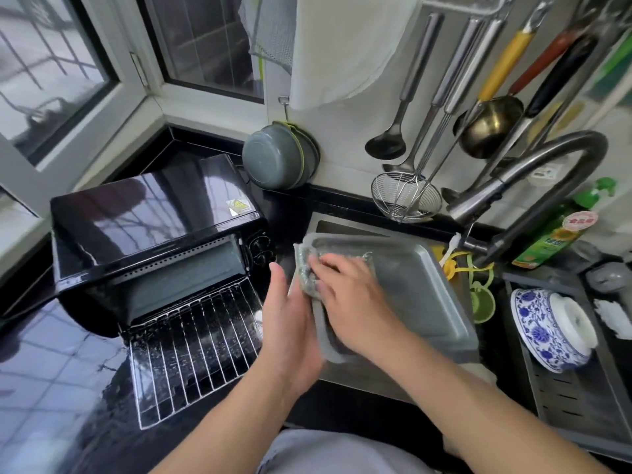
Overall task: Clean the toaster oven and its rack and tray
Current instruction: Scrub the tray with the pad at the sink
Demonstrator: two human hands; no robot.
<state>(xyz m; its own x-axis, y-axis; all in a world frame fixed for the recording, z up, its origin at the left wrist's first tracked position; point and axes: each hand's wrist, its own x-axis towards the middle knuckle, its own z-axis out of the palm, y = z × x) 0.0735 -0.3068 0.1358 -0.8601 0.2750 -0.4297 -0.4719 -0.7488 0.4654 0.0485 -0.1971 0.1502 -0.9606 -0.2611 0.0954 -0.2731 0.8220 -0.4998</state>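
**A:** What sits at the far left?

**B:** A glossy black toaster oven (154,230) stands on the dark tabletop (51,371) below a corner window, its door dropped open. A wire rack (191,354) lies on that open door, sticking out toward the viewer.

**A:** And the hands?

**B:** Just right of the rack, the left hand (290,323) grips the near left edge of a grey metal tray (417,289), its fingers hidden behind the rim and its thumb pointing up. The tray is tilted over the steel sink (345,371). The right hand (349,295) presses a grey scrubbing cloth (306,268) against the tray's upper left corner, fingers spread flat on the cloth rather than clenched.

**A:** What is further right?

**B:** A curved tap (533,172) arches over the sink, with ladles and a wire skimmer hanging on the wall behind it. A green bottle (557,230) stands past the tap. At the far right a blue-and-white bowl (547,326) lies tipped in a drying rack.
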